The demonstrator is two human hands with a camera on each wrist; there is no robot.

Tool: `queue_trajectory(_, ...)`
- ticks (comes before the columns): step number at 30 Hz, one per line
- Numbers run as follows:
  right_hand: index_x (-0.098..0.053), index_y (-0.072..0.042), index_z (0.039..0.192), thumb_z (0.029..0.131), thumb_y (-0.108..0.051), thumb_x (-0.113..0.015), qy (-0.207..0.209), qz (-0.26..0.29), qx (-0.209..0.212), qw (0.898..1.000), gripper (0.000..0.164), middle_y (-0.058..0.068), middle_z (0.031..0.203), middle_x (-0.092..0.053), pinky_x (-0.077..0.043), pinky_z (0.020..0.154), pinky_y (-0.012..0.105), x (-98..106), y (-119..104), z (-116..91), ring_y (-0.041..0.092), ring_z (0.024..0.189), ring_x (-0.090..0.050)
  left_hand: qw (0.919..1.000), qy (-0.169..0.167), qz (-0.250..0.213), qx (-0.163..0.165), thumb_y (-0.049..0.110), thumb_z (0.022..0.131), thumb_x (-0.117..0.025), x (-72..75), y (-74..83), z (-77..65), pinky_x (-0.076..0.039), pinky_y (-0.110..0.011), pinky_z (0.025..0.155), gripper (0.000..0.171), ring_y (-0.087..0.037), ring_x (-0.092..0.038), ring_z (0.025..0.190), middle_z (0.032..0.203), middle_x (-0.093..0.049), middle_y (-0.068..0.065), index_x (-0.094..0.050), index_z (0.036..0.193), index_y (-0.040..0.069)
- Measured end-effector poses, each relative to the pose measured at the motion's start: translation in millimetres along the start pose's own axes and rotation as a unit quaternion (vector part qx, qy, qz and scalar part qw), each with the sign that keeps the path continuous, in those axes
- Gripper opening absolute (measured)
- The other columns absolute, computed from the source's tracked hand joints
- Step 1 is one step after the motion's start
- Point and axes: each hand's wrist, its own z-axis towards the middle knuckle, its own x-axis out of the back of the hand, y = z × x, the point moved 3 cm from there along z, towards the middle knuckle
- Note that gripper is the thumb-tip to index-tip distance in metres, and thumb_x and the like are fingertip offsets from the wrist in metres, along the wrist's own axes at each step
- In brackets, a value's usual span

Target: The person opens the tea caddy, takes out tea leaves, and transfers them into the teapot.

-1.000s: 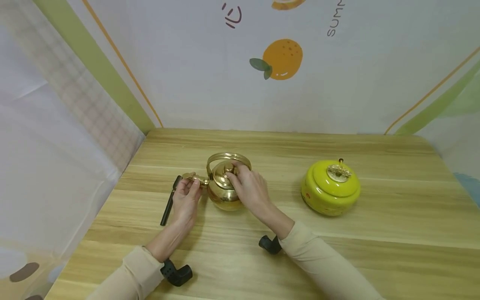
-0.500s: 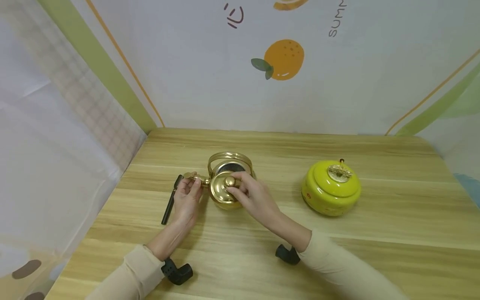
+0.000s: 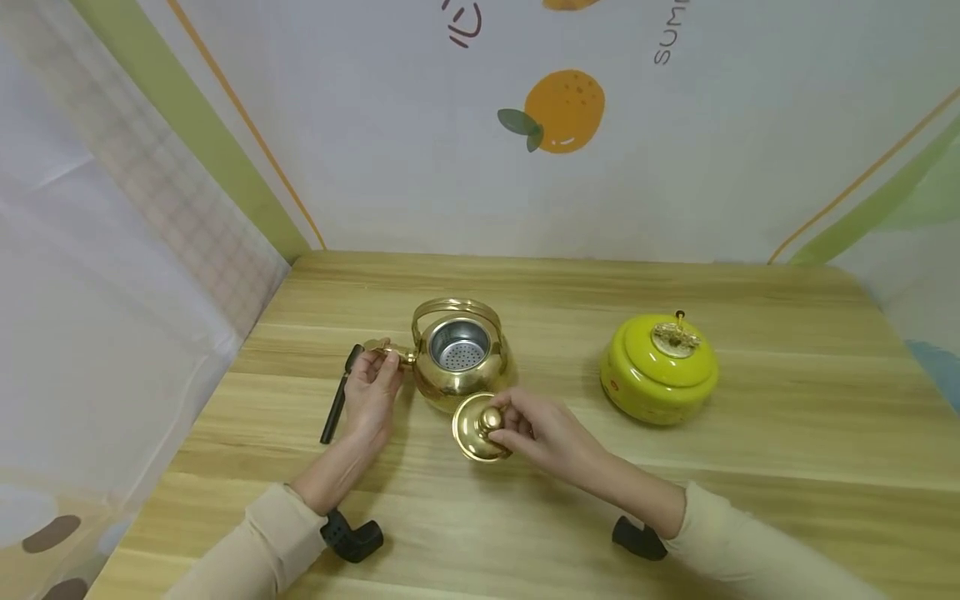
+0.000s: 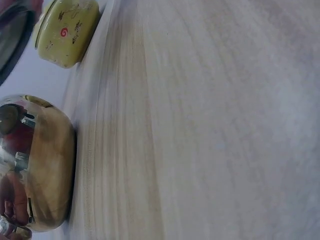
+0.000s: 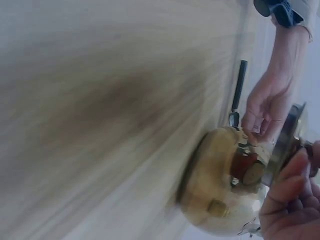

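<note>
A shiny gold teapot (image 3: 498,367) with an arched top handle (image 3: 457,305) stands on the table, its top uncovered. Inside its mouth sits a metal strainer (image 3: 461,355) with small holes. My left hand (image 3: 371,396) pinches the spout at the pot's left side. Between thumb and fingers, my right hand (image 3: 551,433) grips the knob of the gold lid (image 3: 468,429), held in front of the pot. In the right wrist view the lid (image 5: 285,145) is tilted on edge beside the pot's body (image 5: 215,185).
A black slim tool (image 3: 335,408) lies left of the left hand. To the right stands a lime-yellow lidded jar (image 3: 656,375) with a gold ornament on top. Black wrist mounts (image 3: 352,537) sit on the arms. A printed cloth (image 3: 420,167) hangs behind the wooden table (image 3: 787,400).
My right hand has lifted the lid off the teapot and brought it toward me and slightly right, exposing the strainer. The left hand has stayed at the spout.
</note>
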Motion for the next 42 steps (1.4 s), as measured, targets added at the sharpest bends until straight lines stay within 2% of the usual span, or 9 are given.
queue_trajectory(8, -0.061, -0.006, 0.098, 0.083, -0.01, -0.07, -0.067, -0.014, -0.048, 0.997, 0.018, -0.004, 0.074, -0.058, -0.049, 0.055, 0.017, -6, 15, -5, -0.001, 0.064, -0.048, 1.0, -0.002, 0.005, 0.008, 0.01, 0.097, -0.049, 0.9, 0.4, 0.3, -0.044, -0.019, 0.1, 0.027, -0.002, -0.053, 0.095, 0.102, -0.051, 0.005, -0.044, 0.124, 0.005)
queue_trajectory(16, -0.063, -0.006, 0.097, 0.082, -0.009, -0.071, -0.097, -0.034, -0.06, 0.993, 0.017, -0.007, 0.071, -0.057, -0.047, 0.053, 0.016, -14, 28, -7, -0.001, 0.061, -0.047, 0.9999, 0.001, -0.013, 0.006, 0.006, 0.097, -0.048, 0.5, 0.2, -0.4, -0.044, -0.018, 0.099, 0.019, -0.002, -0.053, 0.095, 0.117, -0.048, 0.001, -0.047, 0.116, 0.005)
queue_trajectory(25, -0.064, -0.005, 0.098, 0.081, -0.01, -0.072, -0.112, -0.038, -0.061, 0.991, 0.019, -0.008, 0.07, -0.057, -0.047, 0.055, 0.016, -20, 33, -6, -0.002, 0.061, -0.047, 1.0, -0.001, -0.009, 0.001, 0.007, 0.097, -0.05, -1.0, 1.6, -1.5, -0.045, -0.018, 0.099, 0.031, -0.001, -0.054, 0.093, 0.104, -0.051, 0.002, -0.043, 0.126, 0.0)
queue_trajectory(42, -0.064, -0.005, 0.095, 0.08, -0.007, -0.072, -0.119, -0.03, -0.065, 0.99, 0.016, -0.008, 0.068, -0.056, -0.046, 0.053, 0.016, -22, 33, -4, -0.002, 0.059, -0.046, 0.9999, -0.002, -0.013, -0.001, 0.007, 0.097, -0.049, 0.0, 0.4, -0.7, -0.046, -0.017, 0.097, 0.029, -0.002, -0.053, 0.094, 0.1, -0.051, 0.004, -0.045, 0.125, 0.003)
